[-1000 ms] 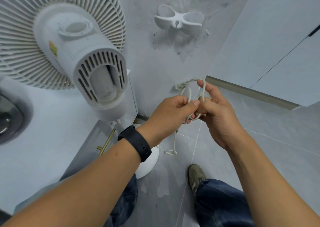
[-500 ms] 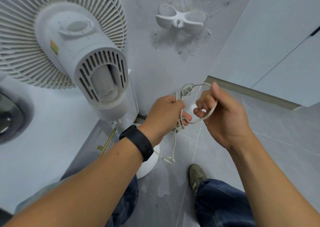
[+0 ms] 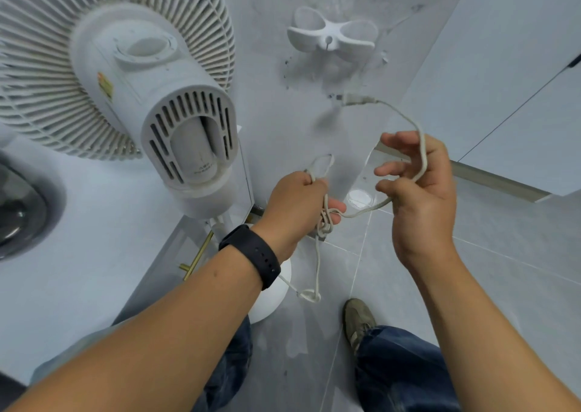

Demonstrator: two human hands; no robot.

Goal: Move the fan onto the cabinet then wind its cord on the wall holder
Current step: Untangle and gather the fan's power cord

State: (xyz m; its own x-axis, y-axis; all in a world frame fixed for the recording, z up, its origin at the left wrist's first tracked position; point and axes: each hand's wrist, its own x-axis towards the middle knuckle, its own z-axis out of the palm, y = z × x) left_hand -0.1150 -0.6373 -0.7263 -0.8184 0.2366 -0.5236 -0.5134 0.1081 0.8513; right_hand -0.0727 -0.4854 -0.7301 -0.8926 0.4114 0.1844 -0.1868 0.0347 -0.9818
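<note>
The white fan (image 3: pixel 125 75) stands on the pale cabinet top (image 3: pixel 78 254) at the left, its motor housing facing me. Its white cord (image 3: pixel 364 212) is partly unbundled. My left hand (image 3: pixel 298 204) grips the tangled bundle, with a small loop sticking up above the fist. My right hand (image 3: pixel 418 185) has the cord draped over its loosely curled fingers, and the plug end (image 3: pixel 358 99) swings free above it. The white two-winged wall holder (image 3: pixel 331 35) is bare, up on the grey wall beyond both hands.
A dark round basin (image 3: pixel 22 210) is set in the cabinet top at far left. A brass handle (image 3: pixel 196 256) shows on the cabinet front. White cupboard doors (image 3: pixel 518 81) fill the right. My shoe (image 3: pixel 358 320) and jeans stand on the grey tiled floor.
My hands have drawn apart. The folded cord bundle has come undone: the plug end has sprung out and up, and a long loop now hangs over my right hand.
</note>
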